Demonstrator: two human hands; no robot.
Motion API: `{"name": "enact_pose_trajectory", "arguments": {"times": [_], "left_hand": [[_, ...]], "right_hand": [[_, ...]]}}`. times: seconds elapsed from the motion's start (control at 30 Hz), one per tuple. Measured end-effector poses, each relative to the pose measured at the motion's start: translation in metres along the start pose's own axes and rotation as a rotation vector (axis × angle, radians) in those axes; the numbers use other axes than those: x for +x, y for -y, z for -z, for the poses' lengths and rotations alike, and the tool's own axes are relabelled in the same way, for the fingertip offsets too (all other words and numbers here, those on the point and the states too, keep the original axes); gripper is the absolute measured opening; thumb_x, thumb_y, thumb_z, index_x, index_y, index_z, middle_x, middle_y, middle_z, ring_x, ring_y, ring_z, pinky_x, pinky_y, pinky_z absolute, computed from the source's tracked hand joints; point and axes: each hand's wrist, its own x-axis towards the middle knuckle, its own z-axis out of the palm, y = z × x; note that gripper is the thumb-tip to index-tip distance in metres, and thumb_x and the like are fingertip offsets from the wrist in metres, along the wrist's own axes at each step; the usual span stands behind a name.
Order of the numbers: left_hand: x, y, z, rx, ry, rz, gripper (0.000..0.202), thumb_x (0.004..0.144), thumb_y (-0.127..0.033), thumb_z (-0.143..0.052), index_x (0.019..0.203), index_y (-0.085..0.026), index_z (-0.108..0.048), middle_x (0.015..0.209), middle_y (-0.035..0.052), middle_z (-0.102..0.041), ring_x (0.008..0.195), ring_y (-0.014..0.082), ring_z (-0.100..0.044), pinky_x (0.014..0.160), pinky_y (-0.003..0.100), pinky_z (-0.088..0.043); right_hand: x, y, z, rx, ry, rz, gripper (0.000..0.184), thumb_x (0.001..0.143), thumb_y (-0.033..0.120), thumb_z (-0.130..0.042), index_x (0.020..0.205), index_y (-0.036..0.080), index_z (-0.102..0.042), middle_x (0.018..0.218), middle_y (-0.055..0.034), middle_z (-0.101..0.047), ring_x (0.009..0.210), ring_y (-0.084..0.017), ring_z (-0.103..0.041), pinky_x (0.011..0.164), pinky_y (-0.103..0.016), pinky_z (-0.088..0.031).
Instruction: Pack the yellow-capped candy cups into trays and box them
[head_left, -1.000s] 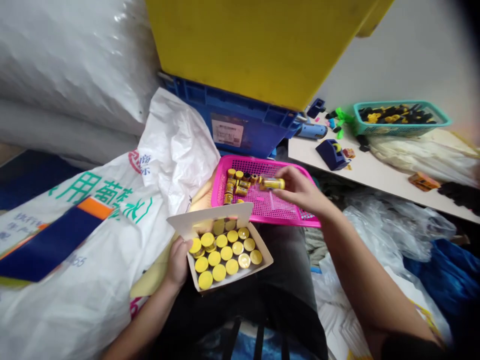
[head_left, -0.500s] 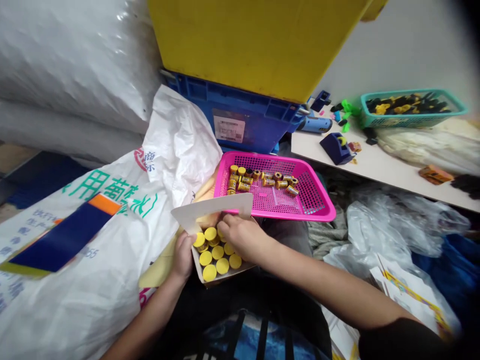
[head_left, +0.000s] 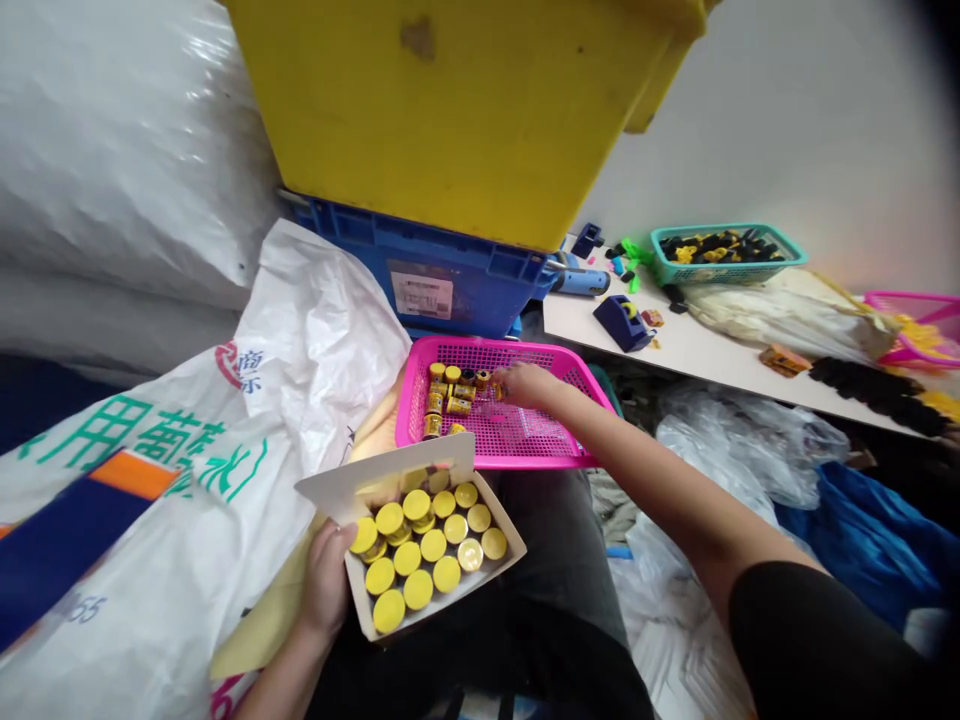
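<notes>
The person's left hand (head_left: 326,580) is closed around the edge of an open cardboard box (head_left: 480,575), holding it over their lap with its flap (head_left: 390,472) standing up. Yellow-capped canisters (head_left: 433,545) stand packed together inside the box, caps up. Just beyond it, the right hand (head_left: 521,385) reaches into a pink plastic mesh basket (head_left: 487,350), its fingers curled down beside a cluster of small yellow-and-gold canisters (head_left: 450,398); I can't tell whether they're gripping one. Those canisters lie loose toward the basket's left side. Farther off, a teal basket (head_left: 720,272) full of black and yellow pieces sits on the tabletop (head_left: 675,350), near a blue tape dispenser (head_left: 621,323). A second pink basket (head_left: 911,296) sits at the far right, and a yellow bin (head_left: 450,120) rests on a blue crate (head_left: 420,295).
</notes>
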Motion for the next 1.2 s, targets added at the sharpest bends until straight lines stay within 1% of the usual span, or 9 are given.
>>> {"name": "enact_pose_trajectory", "arguments": {"times": [0.1, 0.2, 0.33, 0.4, 0.5, 0.63, 0.83, 1.0, 1.2], "left_hand": [[-0.001, 0.000, 0.000, -0.002, 0.010, -0.008, 0.035, 0.046, -0.032, -0.080, 0.076, -0.018, -0.068, 0.073, 0.0053, -0.073, 0.082, 0.0362, -0.071, 0.068, 0.042, -0.060], [0.001, 0.003, 0.003, 0.011, 0.021, -0.031, 0.034, 0.049, -0.033, -0.080, 0.076, -0.018, -0.067, 0.074, 0.0060, -0.073, 0.082, 0.0360, -0.071, 0.069, 0.043, -0.060], [0.004, 0.007, 0.007, 0.016, 0.055, -0.048, 0.033, 0.056, -0.038, -0.080, 0.078, -0.017, -0.067, 0.076, 0.0074, -0.074, 0.084, 0.0356, -0.071, 0.072, 0.044, -0.059], [0.005, 0.009, 0.007, 0.010, 0.054, -0.048, 0.034, 0.057, -0.038, -0.079, 0.080, -0.017, -0.067, 0.077, 0.0075, -0.074, 0.084, 0.0354, -0.071, 0.074, 0.045, -0.059], [0.005, 0.008, 0.005, 0.034, 0.031, -0.066, 0.032, 0.055, -0.038, -0.077, 0.077, -0.017, -0.067, 0.076, 0.0079, -0.074, 0.087, 0.0364, -0.070, 0.076, 0.045, -0.058], [0.002, 0.004, 0.000, 0.079, 0.024, -0.146, 0.028, 0.055, -0.038, -0.072, 0.073, -0.017, -0.067, 0.078, 0.0093, -0.074, 0.095, 0.0372, -0.069, 0.080, 0.043, -0.056], [-0.001, 0.000, -0.002, 0.105, 0.053, -0.177, 0.024, 0.059, -0.037, -0.068, 0.075, -0.019, -0.068, 0.079, 0.0086, -0.074, 0.098, 0.0365, -0.068, 0.082, 0.043, -0.056], [-0.001, -0.001, -0.002, 0.114, 0.068, -0.150, 0.025, 0.057, -0.036, -0.068, 0.073, -0.017, -0.068, 0.073, 0.0085, -0.072, 0.094, 0.0368, -0.068, 0.077, 0.043, -0.057], [0.002, 0.002, 0.001, 0.048, 0.043, -0.090, 0.032, 0.055, -0.036, -0.073, 0.079, -0.016, -0.068, 0.078, 0.0086, -0.074, 0.092, 0.0366, -0.069, 0.077, 0.043, -0.057]], "right_hand": [[0.011, -0.001, -0.021, 0.022, 0.031, 0.036, 0.032, 0.076, 0.007, -0.071, 0.107, 0.015, -0.072, 0.108, -0.0150, -0.074, 0.103, -0.027, -0.069, 0.087, -0.035, -0.054], [0.007, 0.000, -0.021, 0.084, 0.019, 0.035, 0.029, 0.077, 0.009, -0.066, 0.105, 0.013, -0.071, 0.105, -0.0157, -0.074, 0.098, -0.026, -0.070, 0.084, -0.035, -0.055], [-0.034, -0.005, 0.009, 0.263, -0.047, 0.060, 0.037, 0.087, 0.017, -0.053, 0.123, 0.011, -0.060, 0.108, -0.0133, -0.073, 0.093, -0.021, -0.071, 0.079, -0.030, -0.057], [-0.069, -0.002, 0.032, 0.511, -0.061, 0.186, 0.036, 0.091, 0.020, -0.049, 0.127, 0.013, -0.053, 0.109, -0.0120, -0.072, 0.092, -0.018, -0.072, 0.077, -0.030, -0.058], [-0.120, 0.018, 0.061, 0.755, -0.122, 0.438, 0.026, 0.090, 0.024, -0.057, 0.115, 0.019, -0.058, 0.108, -0.0094, -0.070, 0.099, -0.020, -0.069, 0.086, -0.037, -0.057], [-0.143, 0.068, 0.066, 0.421, -0.153, 0.628, 0.026, 0.089, 0.014, -0.058, 0.112, 0.024, -0.067, 0.113, -0.0074, -0.065, 0.107, -0.020, -0.060, 0.093, -0.038, -0.052], [-0.108, 0.122, 0.012, -0.102, -0.123, 0.753, 0.021, 0.099, 0.017, -0.051, 0.108, 0.018, -0.069, 0.107, -0.0073, -0.070, 0.098, -0.023, -0.054, 0.085, -0.038, -0.045], [-0.102, 0.129, -0.010, -0.221, -0.186, 0.710, 0.022, 0.102, 0.021, -0.046, 0.106, 0.019, -0.068, 0.109, -0.0059, -0.069, 0.098, -0.023, -0.052, 0.082, -0.036, -0.041], [-0.114, 0.108, 0.004, -0.006, -0.382, 0.732, 0.024, 0.098, 0.018, -0.047, 0.108, 0.018, -0.068, 0.106, -0.0083, -0.070, 0.092, -0.021, -0.054, 0.079, -0.035, -0.042]]}}
